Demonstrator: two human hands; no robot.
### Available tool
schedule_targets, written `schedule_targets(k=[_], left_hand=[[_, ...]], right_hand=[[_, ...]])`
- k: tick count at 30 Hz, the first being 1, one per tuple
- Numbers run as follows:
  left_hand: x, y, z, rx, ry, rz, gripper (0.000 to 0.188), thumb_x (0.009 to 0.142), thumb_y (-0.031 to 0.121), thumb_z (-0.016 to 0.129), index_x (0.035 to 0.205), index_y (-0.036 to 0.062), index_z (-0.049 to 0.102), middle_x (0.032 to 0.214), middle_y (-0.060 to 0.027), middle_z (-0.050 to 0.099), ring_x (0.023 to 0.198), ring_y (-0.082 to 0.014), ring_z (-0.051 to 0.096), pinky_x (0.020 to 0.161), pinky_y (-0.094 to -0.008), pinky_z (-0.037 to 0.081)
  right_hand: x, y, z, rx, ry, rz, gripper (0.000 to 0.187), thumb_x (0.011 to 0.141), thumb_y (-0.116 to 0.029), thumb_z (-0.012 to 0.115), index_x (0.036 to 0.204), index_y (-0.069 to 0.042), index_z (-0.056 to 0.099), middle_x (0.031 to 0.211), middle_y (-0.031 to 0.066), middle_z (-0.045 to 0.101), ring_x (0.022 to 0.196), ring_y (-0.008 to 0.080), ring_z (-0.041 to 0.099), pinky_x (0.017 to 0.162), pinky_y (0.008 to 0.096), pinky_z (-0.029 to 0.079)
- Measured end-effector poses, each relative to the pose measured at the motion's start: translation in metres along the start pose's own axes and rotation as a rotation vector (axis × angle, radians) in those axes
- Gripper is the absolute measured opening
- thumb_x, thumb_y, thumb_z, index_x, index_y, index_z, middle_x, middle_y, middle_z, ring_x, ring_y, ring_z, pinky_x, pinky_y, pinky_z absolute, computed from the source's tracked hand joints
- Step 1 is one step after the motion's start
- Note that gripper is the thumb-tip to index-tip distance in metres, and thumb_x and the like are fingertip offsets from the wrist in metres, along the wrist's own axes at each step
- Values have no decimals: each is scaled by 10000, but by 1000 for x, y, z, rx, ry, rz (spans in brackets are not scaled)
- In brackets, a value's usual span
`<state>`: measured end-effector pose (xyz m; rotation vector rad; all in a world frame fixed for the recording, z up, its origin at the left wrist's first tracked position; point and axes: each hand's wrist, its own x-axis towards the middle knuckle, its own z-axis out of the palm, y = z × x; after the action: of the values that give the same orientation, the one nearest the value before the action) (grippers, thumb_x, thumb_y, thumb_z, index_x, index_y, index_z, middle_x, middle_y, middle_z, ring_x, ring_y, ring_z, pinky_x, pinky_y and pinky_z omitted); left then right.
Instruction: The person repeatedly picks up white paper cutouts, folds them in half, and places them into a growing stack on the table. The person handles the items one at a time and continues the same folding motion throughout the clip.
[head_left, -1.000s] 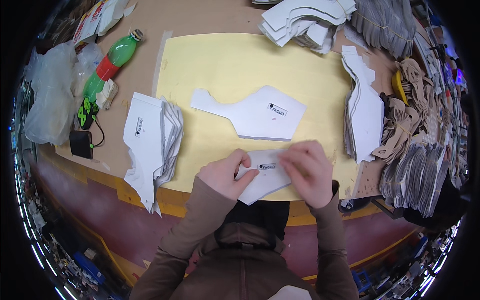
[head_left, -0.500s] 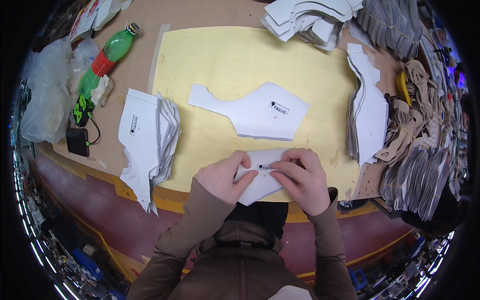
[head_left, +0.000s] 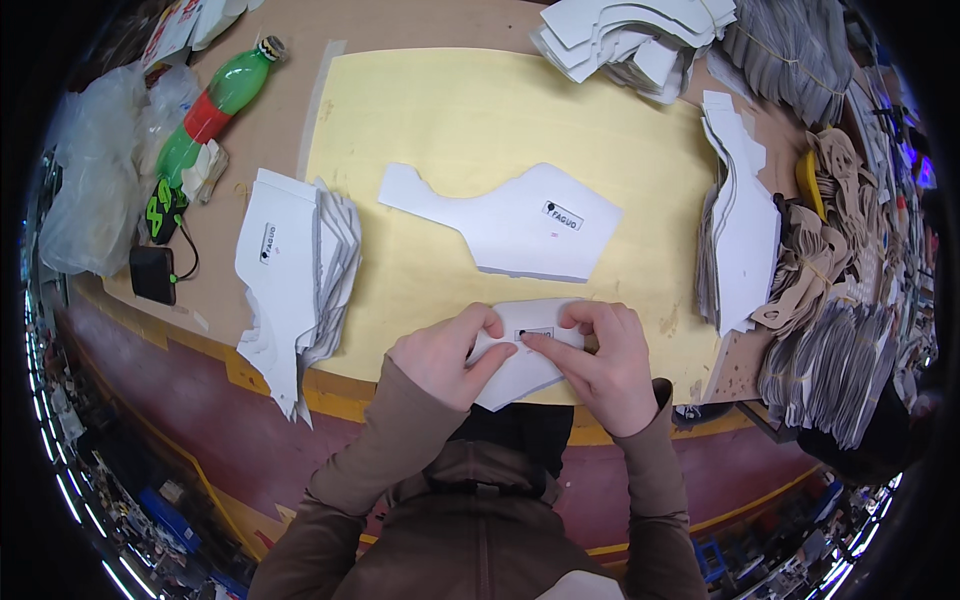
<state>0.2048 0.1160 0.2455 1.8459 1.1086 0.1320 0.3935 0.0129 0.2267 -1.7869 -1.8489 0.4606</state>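
Observation:
A white cut shoe-upper piece (head_left: 515, 378) with a small printed label lies at the near edge of the yellow sheet (head_left: 430, 110). My left hand (head_left: 440, 355) pinches its left side between thumb and fingers, bending it up a little. Closed on the right side, my right hand (head_left: 612, 365) has its thumb tip pressed over the label and its fingers along the far right edge. Beyond the hands a second white upper piece (head_left: 510, 230), with a like label, lies flat. No tool shows in either hand.
Stacks of white pieces stand left (head_left: 280, 255) and right (head_left: 745, 235); a further pile (head_left: 640, 35) sits at the back. Brown cut-outs (head_left: 820, 250) and banded grey bundles (head_left: 830, 365) crowd the right. At left are a green bottle (head_left: 240, 82), plastic bags (head_left: 95, 190) and a black device (head_left: 153, 275).
My right thumb has slid left across the label, and the right fingers have drawn back to the piece's far right edge. The left hand keeps its pinch. The view has shifted slightly.

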Motion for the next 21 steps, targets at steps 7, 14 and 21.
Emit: schedule_targets(k=[7,14,21], left_hand=[[-1,-1,1,-1,-2,-5,193,882,189,763,965,68,637,633,-92,572,540,-206,599,535,-317,467],[-1,-2,3,17,1,-25,205,867,204,776,964,79,645,614,-77,543,507,-191,545,514,-317,435],[1,-1,1,14,-8,-15,220,858,226,780,949,81,643,587,-64,507,481,-178,494,500,-320,401]], right_hand=[[-3,-7,2,-97,-41,14,428,768,-114,662,1171,-228,750,1083,54,556,949,234,553,830,356,438],[-6,-12,4,-110,-17,54,408,771,-114,657,1154,-216,751,1100,68,555,959,248,550,844,359,444],[-8,-3,8,52,84,62,360,780,-67,732,1127,-160,748,1050,50,583,908,241,549,801,362,453]])
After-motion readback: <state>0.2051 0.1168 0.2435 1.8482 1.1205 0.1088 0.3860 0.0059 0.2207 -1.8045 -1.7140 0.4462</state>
